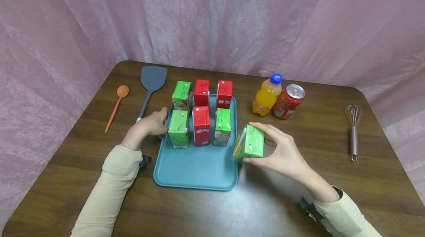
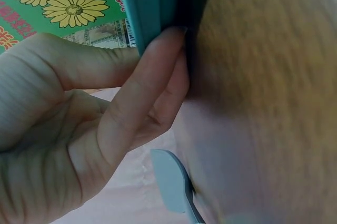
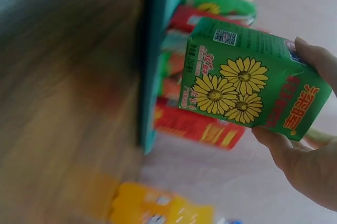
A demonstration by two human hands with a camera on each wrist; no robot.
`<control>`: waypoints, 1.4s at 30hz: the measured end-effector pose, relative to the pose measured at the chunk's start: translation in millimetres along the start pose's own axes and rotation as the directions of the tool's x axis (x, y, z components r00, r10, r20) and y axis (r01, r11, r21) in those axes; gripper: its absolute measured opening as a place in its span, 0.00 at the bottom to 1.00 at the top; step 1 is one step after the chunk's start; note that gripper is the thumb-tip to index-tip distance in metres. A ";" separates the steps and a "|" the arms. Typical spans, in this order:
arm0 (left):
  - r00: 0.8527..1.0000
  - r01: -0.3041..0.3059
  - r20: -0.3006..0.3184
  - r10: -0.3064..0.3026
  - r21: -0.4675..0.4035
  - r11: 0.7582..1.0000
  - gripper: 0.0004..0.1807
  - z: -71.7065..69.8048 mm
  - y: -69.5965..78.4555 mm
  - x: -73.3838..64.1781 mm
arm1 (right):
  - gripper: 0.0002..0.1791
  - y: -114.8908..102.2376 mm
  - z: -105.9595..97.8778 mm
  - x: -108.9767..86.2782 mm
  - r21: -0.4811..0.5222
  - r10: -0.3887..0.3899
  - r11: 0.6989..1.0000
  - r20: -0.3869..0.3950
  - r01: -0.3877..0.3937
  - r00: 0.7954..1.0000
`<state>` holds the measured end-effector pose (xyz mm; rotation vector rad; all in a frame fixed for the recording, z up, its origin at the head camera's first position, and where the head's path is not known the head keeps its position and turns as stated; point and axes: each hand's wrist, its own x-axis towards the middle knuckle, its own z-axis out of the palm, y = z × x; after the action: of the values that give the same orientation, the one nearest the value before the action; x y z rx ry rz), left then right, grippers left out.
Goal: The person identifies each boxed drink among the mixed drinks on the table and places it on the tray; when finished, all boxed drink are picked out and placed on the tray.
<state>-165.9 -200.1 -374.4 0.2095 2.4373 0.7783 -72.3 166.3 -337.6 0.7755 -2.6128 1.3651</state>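
Note:
My right hand (image 1: 282,152) grips a green drink carton (image 1: 254,142) by its sides, thumb against fingers, at the right rim of the teal tray (image 1: 196,174). Yellow flowers on the held carton's face show in the right wrist view, where it is tilted and apart from the tabletop. At the tray's left edge, my left hand (image 1: 151,123) pinches the rim; the left wrist view has its thumb on the inner side and fingers underneath. Red cartons (image 1: 201,126) and green cartons (image 1: 179,128) stand in two rows on the tray, each row with three.
Beyond the tray's right side are an orange drink bottle (image 1: 265,97) and a red can (image 1: 288,102), side by side. A whisk (image 1: 354,130) lies far right. To the left lie a grey spatula (image 1: 153,78) and an orange spoon (image 1: 117,106). Pink curtain (image 1: 212,19) hangs behind the table.

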 end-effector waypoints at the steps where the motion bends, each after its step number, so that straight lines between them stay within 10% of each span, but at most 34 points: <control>1: 1.000 -0.001 0.001 0.001 -0.004 1.000 0.20 0.2 0.2 0.2 | 0.46 -4.7 2.1 1.6 0.008 -0.016 1.000 0.014 0.016 1.000; 20: 1.000 0.011 0.003 -0.011 0.005 1.000 0.24 0.6 2.5 0.2 | 0.44 -55.8 83.8 35.2 0.097 -0.206 0.977 0.222 0.188 0.953; 42: 0.999 0.011 0.032 -0.013 0.058 0.998 0.27 0.7 7.2 8.1 | 0.45 -64.0 132.5 54.3 -0.027 -0.071 0.996 0.306 0.083 0.949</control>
<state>-172.5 -191.4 -374.5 0.2278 2.4305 0.6950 -69.3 10.1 -352.4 1.1540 -2.7879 1.2571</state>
